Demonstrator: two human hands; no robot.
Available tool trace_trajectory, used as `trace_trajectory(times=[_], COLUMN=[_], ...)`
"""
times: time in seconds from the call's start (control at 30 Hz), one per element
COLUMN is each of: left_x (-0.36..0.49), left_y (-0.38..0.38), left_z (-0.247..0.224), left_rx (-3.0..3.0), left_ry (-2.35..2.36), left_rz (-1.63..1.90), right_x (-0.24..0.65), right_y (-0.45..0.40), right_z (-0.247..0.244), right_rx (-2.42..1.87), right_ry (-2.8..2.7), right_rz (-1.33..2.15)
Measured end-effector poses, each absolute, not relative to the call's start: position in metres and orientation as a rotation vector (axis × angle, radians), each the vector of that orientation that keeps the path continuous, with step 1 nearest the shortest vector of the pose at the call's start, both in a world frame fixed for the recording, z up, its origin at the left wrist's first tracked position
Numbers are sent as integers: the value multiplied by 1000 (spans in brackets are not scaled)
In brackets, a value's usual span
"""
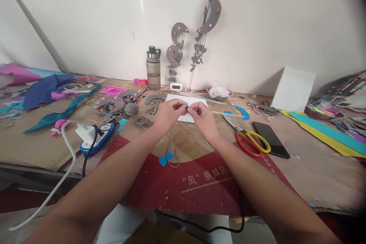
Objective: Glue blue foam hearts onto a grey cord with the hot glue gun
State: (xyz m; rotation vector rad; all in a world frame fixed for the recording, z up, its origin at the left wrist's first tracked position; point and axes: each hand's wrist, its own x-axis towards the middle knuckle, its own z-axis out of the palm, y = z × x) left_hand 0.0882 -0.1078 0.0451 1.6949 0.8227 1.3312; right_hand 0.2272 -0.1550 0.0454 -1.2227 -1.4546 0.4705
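Over the middle of the table, my left hand (pixel 172 113) and my right hand (pixel 203 119) meet, thumbs and fingertips pinched together. Between them is a small dark piece (pixel 187 107), too small to name and partly covered by the fingers. A white sheet or board (pixel 185 100) lies behind and beneath the hands. Below them, a grey cord (pixel 168 160) loops on the cardboard across blue paper cutouts (pixel 164 159); whether it runs up into my left hand cannot be made out. Left of my left hand lies a coil of grey cord (pixel 143 122).
Scissors (pixel 251 141) with red and yellow handles lie beside a black phone (pixel 271 140) at right. A blue power strip (pixel 98 140) with plugs sits at left, near grey felt pieces (pixel 111 103). A water bottle (pixel 153 69) stands behind. Grey moon-shaped hangings (pixel 213 17) hang on the wall.
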Motion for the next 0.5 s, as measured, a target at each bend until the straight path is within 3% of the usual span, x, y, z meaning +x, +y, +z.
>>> trace_trajectory(times=[0.5], left_x=[90], left_y=[-112], left_z=[46], left_rx=[1599], left_ry=[718], left_rz=[1303], right_x=[225], right_y=[-159], right_z=[46], right_rx=[-1271], right_ry=[-1404], right_rz=[415])
